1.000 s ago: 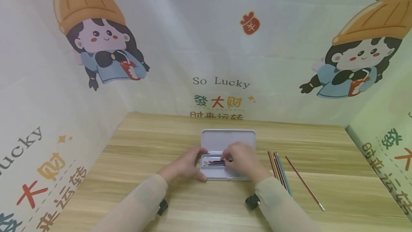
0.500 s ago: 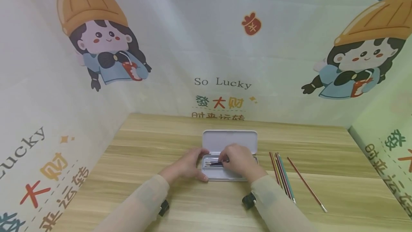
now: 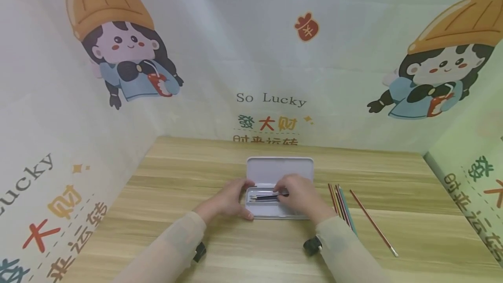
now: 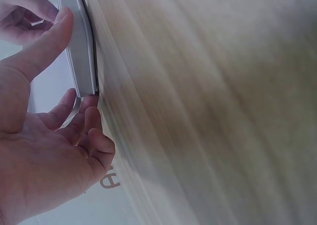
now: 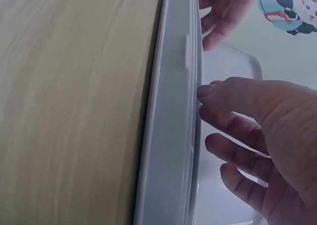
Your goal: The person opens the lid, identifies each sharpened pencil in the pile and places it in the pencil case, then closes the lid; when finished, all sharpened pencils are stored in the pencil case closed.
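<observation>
A white pencil case point(image 3: 257, 211) lies with its lid point(image 3: 271, 170) raised at the middle of the table. My left hand point(image 3: 232, 198) grips its left end, thumb on the near edge and fingers round the far corner, as the left wrist view also shows. Inside the back compartment are several dark pencils point(image 3: 264, 197), points to the left. Over them, my right hand point(image 3: 298, 195) pinches a dark pencil between thumb and forefinger. In the right wrist view the case's wall point(image 5: 171, 106) hides what those fingertips hold.
To the right of the case lie several long coloured pencils point(image 3: 342, 206) side by side, partly behind the right sleeve. A single red pencil point(image 3: 373, 222) with a pale end lies farther right. Printed cloth point(image 3: 204, 56) surrounds the wooden table point(image 3: 188, 160) at the back and sides.
My right hand shifts a little left over the dark pencils, then back right, leaving more of their length uncovered. The left hand keeps its grip on the case.
</observation>
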`<action>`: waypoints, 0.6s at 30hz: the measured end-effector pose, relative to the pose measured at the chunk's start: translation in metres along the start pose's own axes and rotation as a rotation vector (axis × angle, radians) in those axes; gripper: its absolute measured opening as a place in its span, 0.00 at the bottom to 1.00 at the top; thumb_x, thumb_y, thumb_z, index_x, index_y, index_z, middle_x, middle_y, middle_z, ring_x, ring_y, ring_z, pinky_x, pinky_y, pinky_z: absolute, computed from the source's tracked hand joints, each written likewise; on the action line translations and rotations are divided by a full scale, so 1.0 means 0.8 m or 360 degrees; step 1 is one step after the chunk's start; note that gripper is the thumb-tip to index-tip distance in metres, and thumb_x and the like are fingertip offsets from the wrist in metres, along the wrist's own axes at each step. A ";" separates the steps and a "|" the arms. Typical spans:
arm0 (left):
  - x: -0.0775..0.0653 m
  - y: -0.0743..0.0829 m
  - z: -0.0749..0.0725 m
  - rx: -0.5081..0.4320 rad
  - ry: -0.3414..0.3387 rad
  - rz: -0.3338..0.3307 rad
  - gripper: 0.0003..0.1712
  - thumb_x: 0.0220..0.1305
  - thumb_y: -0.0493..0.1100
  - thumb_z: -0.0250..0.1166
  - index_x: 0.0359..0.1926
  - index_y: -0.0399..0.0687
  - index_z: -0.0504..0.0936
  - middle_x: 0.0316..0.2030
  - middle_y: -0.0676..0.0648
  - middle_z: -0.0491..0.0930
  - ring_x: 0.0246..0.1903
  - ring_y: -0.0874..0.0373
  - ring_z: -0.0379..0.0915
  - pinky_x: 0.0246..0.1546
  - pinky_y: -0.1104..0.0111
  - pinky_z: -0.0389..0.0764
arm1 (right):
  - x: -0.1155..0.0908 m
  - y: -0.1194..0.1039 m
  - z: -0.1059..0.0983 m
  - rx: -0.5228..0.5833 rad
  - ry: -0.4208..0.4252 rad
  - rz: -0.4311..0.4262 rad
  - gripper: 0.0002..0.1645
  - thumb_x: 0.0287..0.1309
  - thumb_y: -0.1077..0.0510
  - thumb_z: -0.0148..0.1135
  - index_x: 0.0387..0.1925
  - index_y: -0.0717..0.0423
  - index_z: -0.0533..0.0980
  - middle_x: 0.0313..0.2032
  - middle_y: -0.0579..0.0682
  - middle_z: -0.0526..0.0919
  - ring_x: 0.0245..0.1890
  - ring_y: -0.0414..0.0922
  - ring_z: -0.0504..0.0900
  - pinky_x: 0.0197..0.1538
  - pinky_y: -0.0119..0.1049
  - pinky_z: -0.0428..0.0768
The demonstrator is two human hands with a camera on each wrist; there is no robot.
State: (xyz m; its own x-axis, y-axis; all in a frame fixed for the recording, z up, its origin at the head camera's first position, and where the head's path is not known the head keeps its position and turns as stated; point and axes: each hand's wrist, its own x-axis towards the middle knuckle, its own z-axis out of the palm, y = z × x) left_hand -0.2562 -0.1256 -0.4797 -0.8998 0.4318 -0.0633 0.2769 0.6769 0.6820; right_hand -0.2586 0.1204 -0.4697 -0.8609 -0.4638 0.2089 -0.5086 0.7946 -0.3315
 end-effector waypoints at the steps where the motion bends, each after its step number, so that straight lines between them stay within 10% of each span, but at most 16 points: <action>1: 0.000 0.000 0.001 -0.0003 0.0001 -0.0005 0.55 0.35 0.41 0.87 0.67 0.40 0.72 0.62 0.39 0.77 0.66 0.42 0.69 0.74 0.47 0.66 | -0.003 0.002 -0.002 0.0000 0.0006 -0.0003 0.09 0.50 0.61 0.76 0.36 0.49 0.88 0.35 0.43 0.88 0.39 0.43 0.84 0.48 0.44 0.84; 18: 0.002 -0.001 0.002 0.0022 0.0012 -0.0027 0.55 0.34 0.42 0.88 0.67 0.41 0.73 0.62 0.40 0.77 0.66 0.42 0.69 0.74 0.48 0.66 | -0.058 0.044 -0.033 -0.0119 0.0086 0.0106 0.11 0.52 0.59 0.74 0.39 0.51 0.88 0.39 0.47 0.89 0.41 0.48 0.87 0.45 0.48 0.86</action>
State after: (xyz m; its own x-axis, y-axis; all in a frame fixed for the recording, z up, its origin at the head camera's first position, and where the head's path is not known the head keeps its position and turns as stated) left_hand -0.2574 -0.1245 -0.4813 -0.9069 0.4156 -0.0694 0.2659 0.6923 0.6709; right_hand -0.2367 0.1803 -0.4669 -0.8898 -0.3890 0.2385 -0.4463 0.8509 -0.2773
